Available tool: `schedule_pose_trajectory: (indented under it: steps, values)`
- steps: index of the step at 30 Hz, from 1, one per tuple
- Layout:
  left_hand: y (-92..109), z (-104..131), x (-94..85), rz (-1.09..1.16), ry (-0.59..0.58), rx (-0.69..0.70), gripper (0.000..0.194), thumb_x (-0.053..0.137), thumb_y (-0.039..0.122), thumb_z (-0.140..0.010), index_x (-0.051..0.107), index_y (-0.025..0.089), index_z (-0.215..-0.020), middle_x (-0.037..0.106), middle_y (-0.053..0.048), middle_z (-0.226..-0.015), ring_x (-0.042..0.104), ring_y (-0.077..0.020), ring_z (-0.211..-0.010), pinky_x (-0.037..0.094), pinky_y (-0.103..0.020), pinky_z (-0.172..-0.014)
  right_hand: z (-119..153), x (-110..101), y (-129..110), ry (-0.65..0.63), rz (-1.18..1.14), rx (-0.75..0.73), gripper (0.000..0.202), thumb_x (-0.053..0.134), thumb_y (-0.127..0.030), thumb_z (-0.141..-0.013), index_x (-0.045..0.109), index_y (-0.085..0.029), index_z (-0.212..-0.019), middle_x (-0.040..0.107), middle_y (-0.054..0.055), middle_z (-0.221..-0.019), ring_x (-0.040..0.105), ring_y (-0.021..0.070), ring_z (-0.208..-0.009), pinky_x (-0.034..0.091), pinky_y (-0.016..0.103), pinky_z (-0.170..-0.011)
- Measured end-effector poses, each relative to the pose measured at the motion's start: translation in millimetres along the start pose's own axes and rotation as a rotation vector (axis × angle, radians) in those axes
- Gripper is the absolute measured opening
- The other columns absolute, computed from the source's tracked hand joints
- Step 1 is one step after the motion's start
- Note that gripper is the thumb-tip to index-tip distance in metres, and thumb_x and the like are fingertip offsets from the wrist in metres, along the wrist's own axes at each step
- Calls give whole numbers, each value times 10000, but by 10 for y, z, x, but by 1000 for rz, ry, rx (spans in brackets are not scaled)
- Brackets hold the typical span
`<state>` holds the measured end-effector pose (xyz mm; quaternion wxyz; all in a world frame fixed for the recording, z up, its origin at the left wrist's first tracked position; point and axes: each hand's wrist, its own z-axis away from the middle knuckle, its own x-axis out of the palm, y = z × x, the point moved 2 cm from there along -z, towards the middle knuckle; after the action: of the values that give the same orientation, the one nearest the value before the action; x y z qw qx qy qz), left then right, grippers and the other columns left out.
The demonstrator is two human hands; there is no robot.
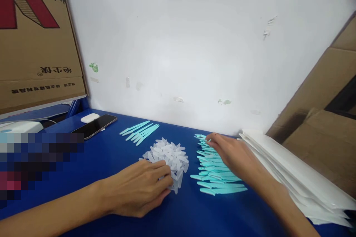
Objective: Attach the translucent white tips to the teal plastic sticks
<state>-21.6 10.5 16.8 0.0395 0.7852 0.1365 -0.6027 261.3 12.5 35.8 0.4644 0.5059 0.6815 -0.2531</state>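
Left hand (143,185) curls palm-down; right hand (230,152) reaches forward, fingers bent.

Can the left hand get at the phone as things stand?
Probably yes: the left hand is at the white pieces, and the blue tabletop between it and the phone looks open.

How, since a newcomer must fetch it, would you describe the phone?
Find the printed cardboard at left, then the blue table beside it. The phone lies there beside a small white case; its flat, glossy black screen sets it apart.
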Motion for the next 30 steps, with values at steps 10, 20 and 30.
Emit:
schedule_pose_trajectory:
  steps: [10,20,30]
  values:
    - [-435,46,117,70,416,-386,197,471,222,-1022,617,198,-1152,696,-58,-1005,646,-178,-885,495,-269,-704,-6,-17,-486,252,-129,-285,180,498,-187,-1014,635,-190,-1131,693,55,-923,649,142,-735,478,248,-626]
    - [-271,27,146,105,368,-325,186,464,222,-1028,599,226,-1155,673,-30,-972,630,-168,-830,448,-244,-602,-6,21,-555,229,-146,-303,159,514,-183,-1007,653,-200,-1083,686,34,-902,609,122,-698,426,237,-568]
    - [-190,39,207,189,361,-204,161,465,209,-1030,585,214,-1138,656,-28,-906,618,-143,-764,451,-234,-623,61,105,-830,265,-249,-343,208,501,-175,-1009,645,-200,-1157,676,31,-854,641,144,-728,458,246,-593]
